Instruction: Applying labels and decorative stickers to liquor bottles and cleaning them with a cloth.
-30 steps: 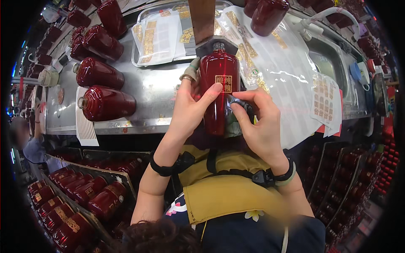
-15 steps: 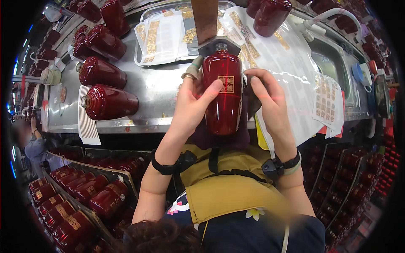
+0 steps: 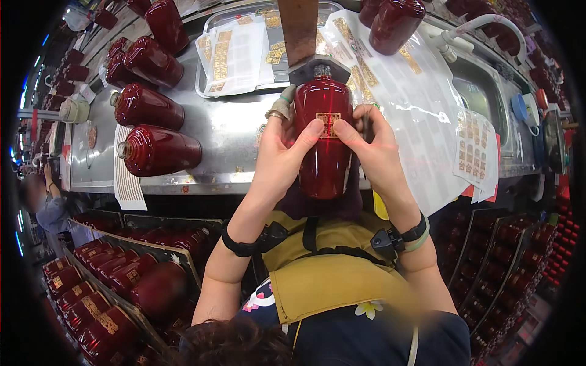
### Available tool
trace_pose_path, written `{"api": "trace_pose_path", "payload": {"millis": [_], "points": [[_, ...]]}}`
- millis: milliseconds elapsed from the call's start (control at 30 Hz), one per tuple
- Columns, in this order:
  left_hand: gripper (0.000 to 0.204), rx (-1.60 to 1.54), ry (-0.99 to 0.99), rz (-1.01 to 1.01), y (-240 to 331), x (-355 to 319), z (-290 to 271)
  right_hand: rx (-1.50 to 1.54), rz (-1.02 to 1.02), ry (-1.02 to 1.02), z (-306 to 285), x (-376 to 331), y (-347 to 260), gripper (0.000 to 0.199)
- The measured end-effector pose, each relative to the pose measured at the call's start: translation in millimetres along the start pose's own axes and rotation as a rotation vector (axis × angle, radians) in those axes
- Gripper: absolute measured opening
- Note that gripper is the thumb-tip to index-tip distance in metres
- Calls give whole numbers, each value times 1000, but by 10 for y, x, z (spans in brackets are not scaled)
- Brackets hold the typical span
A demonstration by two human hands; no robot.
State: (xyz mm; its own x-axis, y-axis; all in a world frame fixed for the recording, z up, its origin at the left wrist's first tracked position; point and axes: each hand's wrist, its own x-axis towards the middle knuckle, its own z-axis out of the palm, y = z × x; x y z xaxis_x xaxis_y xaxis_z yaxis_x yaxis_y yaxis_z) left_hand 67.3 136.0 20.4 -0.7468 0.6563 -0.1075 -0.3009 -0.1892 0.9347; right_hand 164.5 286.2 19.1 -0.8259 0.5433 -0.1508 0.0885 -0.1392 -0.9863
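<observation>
Holding a dark red glazed bottle (image 3: 325, 143) upright between both hands at the front edge of a stainless steel worktable (image 3: 232, 131); the bottle's neck sits under a grey metal fixture (image 3: 314, 64) topped by a brown wooden block (image 3: 299, 27). Left hand (image 3: 282, 155): wrapped around the bottle's left flank, thumb laid on the small gold square label (image 3: 328, 124) at the bottle's front; a ring and a taped fingertip show. Right hand (image 3: 375, 152): closed on the right flank, thumb tip meeting the same label from the other side. Both thumbs press nearly together on the label. Black wrist straps on both forearms; a green band on the right. Further stock on the table: two like red bottles (image 3: 152, 131) lying on their sides at the left, more behind them, one (image 3: 394, 24) upright at the rear. A metal tray (image 3: 244, 52) holds white sheets of gold labels; a clear plastic sheet (image 3: 415, 104) and another label sheet (image 3: 473, 149) lie to the right. Crates of red bottles (image 3: 91, 293) stand below at the left. The person wears an ochre apron (image 3: 329, 274).
</observation>
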Motion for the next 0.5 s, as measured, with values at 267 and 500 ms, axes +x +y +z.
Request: {"api": "trace_pose_path", "payload": {"millis": [267,500], "points": [[82,6,-1,3,-17,7,-26,7,59,-20,-15,-26,7,28],[80,-26,-20,-18,8,1,-51,-15,105,-8,-19,-15,-99,35]]}}
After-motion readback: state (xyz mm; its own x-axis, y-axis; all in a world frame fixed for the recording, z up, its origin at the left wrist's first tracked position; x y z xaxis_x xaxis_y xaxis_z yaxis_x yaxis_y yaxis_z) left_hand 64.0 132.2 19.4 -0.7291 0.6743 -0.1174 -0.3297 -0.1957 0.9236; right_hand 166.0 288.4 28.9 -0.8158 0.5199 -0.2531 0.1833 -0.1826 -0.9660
